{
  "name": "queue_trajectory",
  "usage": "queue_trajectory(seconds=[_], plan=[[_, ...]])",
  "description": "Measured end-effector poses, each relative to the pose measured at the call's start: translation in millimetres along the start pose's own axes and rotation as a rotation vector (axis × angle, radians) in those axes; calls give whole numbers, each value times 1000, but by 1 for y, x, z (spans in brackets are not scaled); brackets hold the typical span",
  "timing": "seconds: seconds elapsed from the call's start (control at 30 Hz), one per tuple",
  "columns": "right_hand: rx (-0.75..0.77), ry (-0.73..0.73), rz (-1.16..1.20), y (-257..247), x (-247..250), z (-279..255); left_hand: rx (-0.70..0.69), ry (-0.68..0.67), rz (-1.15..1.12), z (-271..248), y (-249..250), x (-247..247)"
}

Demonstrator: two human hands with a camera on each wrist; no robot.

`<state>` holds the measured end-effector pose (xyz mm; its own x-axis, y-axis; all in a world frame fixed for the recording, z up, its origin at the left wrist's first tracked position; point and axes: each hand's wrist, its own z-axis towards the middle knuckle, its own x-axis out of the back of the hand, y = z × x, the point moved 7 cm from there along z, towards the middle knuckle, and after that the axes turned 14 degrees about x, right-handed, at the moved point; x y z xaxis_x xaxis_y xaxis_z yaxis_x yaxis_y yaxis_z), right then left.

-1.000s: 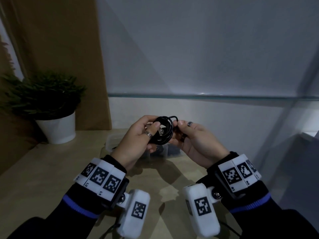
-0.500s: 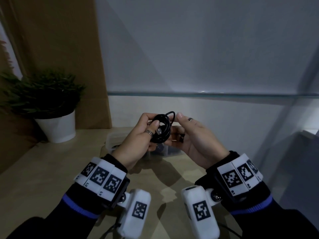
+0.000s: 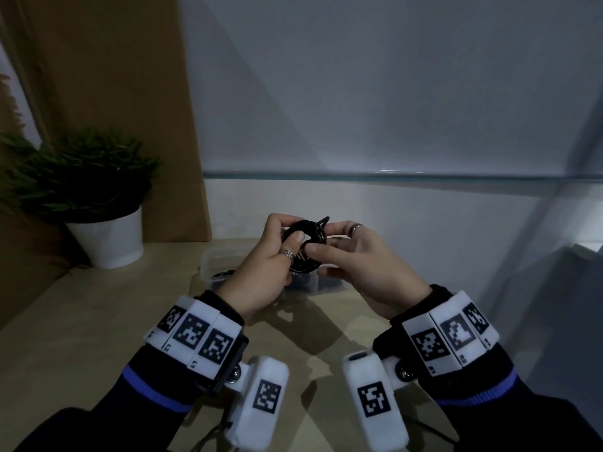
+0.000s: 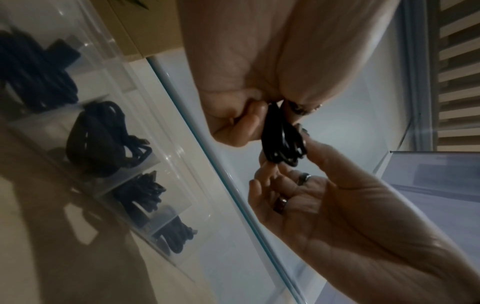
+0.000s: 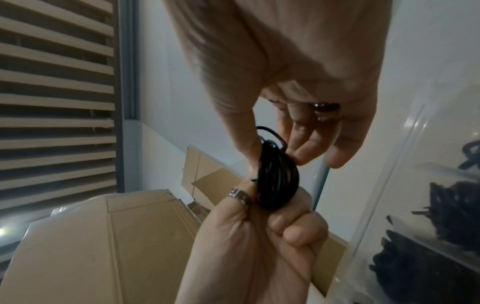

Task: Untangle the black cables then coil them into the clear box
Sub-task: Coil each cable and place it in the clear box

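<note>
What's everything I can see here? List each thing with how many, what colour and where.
cable coil: one, black, held up between both hands above the box
clear box: one, transparent, on the table behind the hands
coiled cables: several, black, in the box's compartments
table: one, light wood, beneath the hands
potted plant: one, green in a white pot, far left on the table
cardboard: brown, standing behind the plant
glass shelf: one, along the white wall
left hand: grips the coil
right hand: pinches the coil's other side
</note>
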<state>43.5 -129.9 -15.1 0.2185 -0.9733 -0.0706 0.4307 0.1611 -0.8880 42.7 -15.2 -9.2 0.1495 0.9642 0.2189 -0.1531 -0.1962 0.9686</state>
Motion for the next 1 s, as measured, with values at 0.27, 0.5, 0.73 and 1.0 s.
queue_trajectory(seconds=[0.27,0.5,0.73,1.0], plan=[[-66,-61,83,0,-4,-3,-66,-10,-31,1,2,0],[-11,-86,97,-6,-4,-3,-1,13,-209,0,3,2],[42,-81,99,-5,-6,-1,24,-40,-242,0,-1,-8],[233,12,-60,-26,-1,-2,3,-62,-270,-3,3,-6]])
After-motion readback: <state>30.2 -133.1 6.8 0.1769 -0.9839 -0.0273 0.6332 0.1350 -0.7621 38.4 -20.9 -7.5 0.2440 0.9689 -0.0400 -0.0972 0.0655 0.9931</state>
